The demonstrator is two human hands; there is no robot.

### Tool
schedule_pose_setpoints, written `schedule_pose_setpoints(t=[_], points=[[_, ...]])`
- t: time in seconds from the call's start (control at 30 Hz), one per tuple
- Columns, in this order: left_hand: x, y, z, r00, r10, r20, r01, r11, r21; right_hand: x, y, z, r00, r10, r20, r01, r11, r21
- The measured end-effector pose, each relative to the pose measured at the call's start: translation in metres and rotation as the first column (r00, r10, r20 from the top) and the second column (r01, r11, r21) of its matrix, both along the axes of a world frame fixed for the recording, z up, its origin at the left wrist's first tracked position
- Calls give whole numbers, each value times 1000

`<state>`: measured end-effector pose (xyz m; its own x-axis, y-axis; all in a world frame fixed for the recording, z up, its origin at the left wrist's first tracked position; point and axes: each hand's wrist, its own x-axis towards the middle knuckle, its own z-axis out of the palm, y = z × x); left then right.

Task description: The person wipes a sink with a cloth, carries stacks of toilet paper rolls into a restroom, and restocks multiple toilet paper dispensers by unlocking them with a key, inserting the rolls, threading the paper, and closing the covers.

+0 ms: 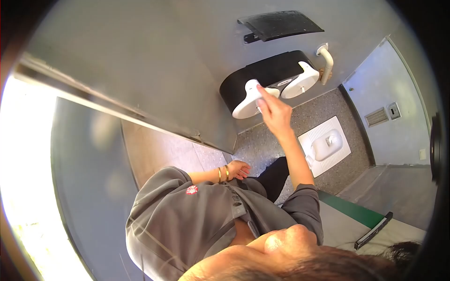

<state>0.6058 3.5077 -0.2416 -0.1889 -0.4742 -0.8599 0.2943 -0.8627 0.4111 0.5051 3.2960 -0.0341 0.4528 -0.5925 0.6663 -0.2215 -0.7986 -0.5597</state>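
Index finger and thumb of the right hand (pixel 277 114) meet a white, rounded plastic holder (pixel 243 107) at the left front of the black, oblong wall dispenser (pixel 262 70); whether they clamp it cannot be told. The left hand (pixel 240 169), wearing gold bangles (pixel 227 173), hangs below the dispenser, fingers loosely parted.

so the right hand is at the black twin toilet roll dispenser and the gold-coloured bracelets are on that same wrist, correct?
Not quite: the gold-coloured bracelets are on the wrist of the left hand, as the head view shows. The right hand is at the black twin toilet roll dispenser.
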Motion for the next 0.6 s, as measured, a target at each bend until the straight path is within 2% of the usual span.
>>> schedule_pose_setpoints(t=[0.07,0.13,0.23,0.27,0.3,0.4,0.53,0.6], points=[[4,6,-1,1000,27,-3,-27,1000,12,16,10,-9,994,-92,52,92,996,16],[6,7,-2,998,69,4,-69,998,0,24,11,-19,986,-89,138,88,996,13],[14,19,0,982,121,-146,-137,985,-107,29,19,-28,976,-84,200,72,995,64],[17,15,2,985,122,-124,-133,987,-89,30,19,-27,974,-78,212,62,995,83],[17,16,3,987,119,-103,-126,990,-59,28,19,-27,983,-104,152,88,990,109],[24,14,-1,992,109,-60,-111,994,-24,42,13,-32,968,-125,217,67,964,258],[25,9,6,992,104,-72,-105,994,-6,39,16,-21,974,-185,128,161,971,174],[24,1,14,995,86,-50,-87,996,-26,39,13,-21,970,-180,164,157,977,145]])
